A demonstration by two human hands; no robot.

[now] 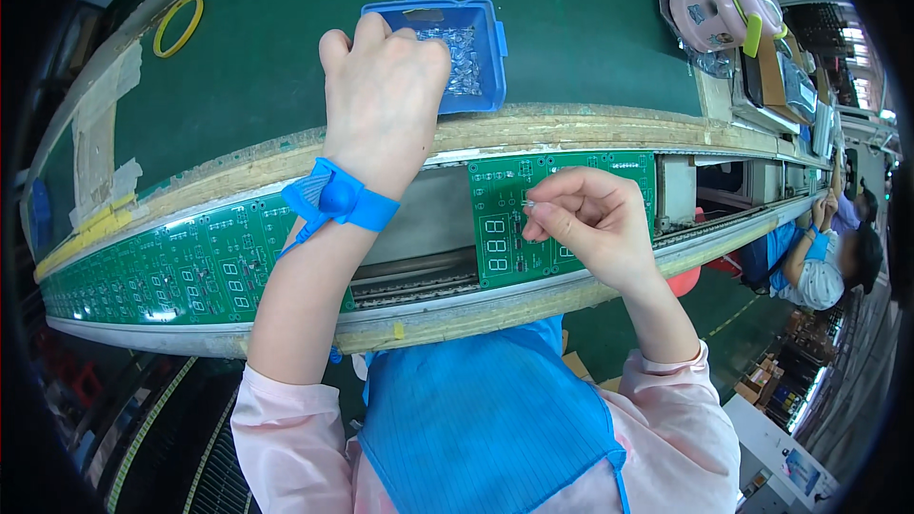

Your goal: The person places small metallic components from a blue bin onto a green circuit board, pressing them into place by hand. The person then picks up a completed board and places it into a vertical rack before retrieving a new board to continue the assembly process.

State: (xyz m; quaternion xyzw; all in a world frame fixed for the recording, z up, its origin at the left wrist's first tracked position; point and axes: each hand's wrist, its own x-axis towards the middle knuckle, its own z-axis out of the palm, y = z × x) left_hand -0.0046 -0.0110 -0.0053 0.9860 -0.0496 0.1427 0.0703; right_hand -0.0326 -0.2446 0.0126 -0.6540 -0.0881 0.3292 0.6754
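My left hand [386,86] reaches over the left side of a blue plastic bin [490,62]. Its fingers are curled down, and their tips are hidden behind the hand. Inside the bin lies a pile of small clear electronic components [464,62]. My right hand [590,219] is closed in a pinch, with a small clear component [527,203] between thumb and forefinger. That hand hovers above a green circuit board [495,224] with white printed digit outlines, covering part of it. A blue wrist strap [341,198] circles my left wrist.
More green circuit boards [181,271] line the rail on the left. Behind the wooden ledge [571,121] stretches a green work surface [590,29]. It carries a yellow tape ring [178,26] and a pink container [719,14]. Another person [814,262] sits farther right along the line.
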